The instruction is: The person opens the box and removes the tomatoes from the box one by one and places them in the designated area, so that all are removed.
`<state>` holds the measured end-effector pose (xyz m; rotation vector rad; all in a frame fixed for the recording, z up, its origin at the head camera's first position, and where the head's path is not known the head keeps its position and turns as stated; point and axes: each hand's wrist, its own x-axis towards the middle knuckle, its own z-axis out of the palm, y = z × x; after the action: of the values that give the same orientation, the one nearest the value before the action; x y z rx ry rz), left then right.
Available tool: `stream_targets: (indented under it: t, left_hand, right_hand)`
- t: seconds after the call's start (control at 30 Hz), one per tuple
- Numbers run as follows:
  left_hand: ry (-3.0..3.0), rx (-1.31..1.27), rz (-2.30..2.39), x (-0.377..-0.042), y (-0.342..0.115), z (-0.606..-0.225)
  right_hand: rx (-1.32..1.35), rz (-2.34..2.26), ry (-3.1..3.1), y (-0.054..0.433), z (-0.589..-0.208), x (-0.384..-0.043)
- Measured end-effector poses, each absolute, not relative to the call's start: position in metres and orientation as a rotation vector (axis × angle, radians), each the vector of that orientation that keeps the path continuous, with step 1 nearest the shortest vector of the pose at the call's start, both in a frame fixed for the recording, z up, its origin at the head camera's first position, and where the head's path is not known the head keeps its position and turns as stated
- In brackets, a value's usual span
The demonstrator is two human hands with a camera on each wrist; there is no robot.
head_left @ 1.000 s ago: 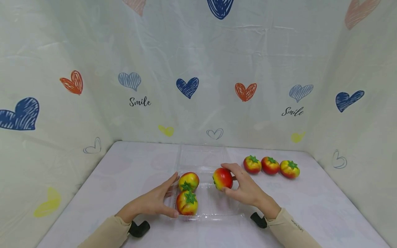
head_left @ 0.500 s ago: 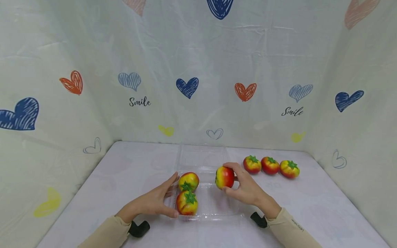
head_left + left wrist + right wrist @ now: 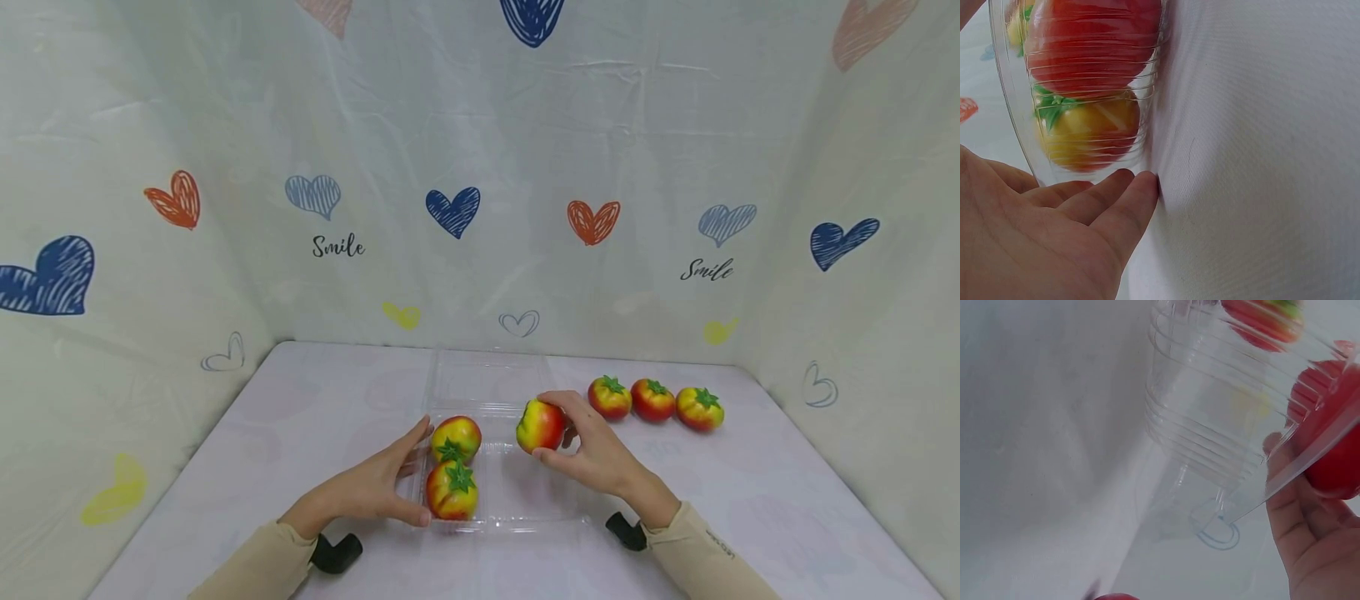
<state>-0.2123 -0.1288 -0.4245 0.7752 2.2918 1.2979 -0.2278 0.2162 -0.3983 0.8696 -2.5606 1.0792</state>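
Observation:
A clear plastic clamshell box point(image 3: 528, 487) lies with its lid point(image 3: 487, 379) folded back. Two red-and-yellow tomatoes with green leafy tops, a far one point(image 3: 456, 437) and a near one point(image 3: 452, 492), fill its left half. My left hand point(image 3: 371, 483) is spread along the box's left side, its fingers nearly straight and the fingertips low by the wall in the left wrist view. Above the right half, my right hand point(image 3: 596, 450) grips another tomato point(image 3: 540, 425) between thumb and fingers, green top turned leftward. The right wrist view has this tomato point(image 3: 1338, 465) at the box's rim.
Three more tomatoes stand in a row at the back right of the table point(image 3: 300, 433): a left one point(image 3: 610, 398), a middle one point(image 3: 653, 401) and a right one point(image 3: 700, 409). A curtain point(image 3: 525, 275) printed with hearts hangs behind and on both sides.
In my right hand the tomato has turned, showing more yellow on its left side. It shifted slightly right, then back left, and sits a little higher. The left hand stays still.

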Motion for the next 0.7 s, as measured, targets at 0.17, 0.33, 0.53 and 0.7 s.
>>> stream_targets:
  t: [0.17, 0.33, 0.53, 0.7]
  left_hand:
    - [2.272, 0.784, 1.31, -0.2124, -0.1294, -0.4235]
    - [2.284, 0.779, 1.301, -0.2118, -0.1294, -0.4237]
    - [2.29, 0.782, 1.295, -0.2121, -0.1294, -0.4239]
    - [2.295, 0.793, 1.293, -0.2131, -0.1298, -0.4245]
  right_hand:
    - [0.814, 1.093, -2.583, 0.2161, -0.3974, -0.2268]
    - [0.78, 1.06, -2.571, 0.217, -0.3959, -0.2273]
    - [0.777, 1.056, -2.554, 0.2178, -0.3974, -0.2297]
    - [0.731, 1.132, -2.56, 0.2172, -0.397, -0.2301]
